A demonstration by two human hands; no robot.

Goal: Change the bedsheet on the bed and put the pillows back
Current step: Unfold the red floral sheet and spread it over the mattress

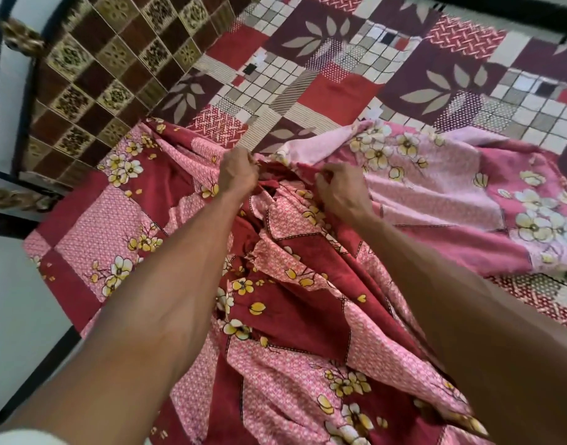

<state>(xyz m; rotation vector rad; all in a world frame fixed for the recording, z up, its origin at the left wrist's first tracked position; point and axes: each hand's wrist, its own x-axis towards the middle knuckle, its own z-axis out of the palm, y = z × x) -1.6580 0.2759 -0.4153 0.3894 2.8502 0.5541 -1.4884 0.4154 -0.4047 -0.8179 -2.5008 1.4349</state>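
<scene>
Pinching the floral bedsheet (pixel 295 284) (bunched) between both hands' grips: left hand (pixel 239 175), right hand (pixel 338 191)

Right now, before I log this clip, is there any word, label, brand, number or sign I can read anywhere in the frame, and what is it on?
None: no readable text in this view.
Pink floral bedsheet, gripped by the left hand and right hand: flowers and dotted patches only.
Maroon patchwork sheet beneath it: leaves, grids and squares, no lettering.
Brown patterned mattress: ornamental motifs only.
</scene>
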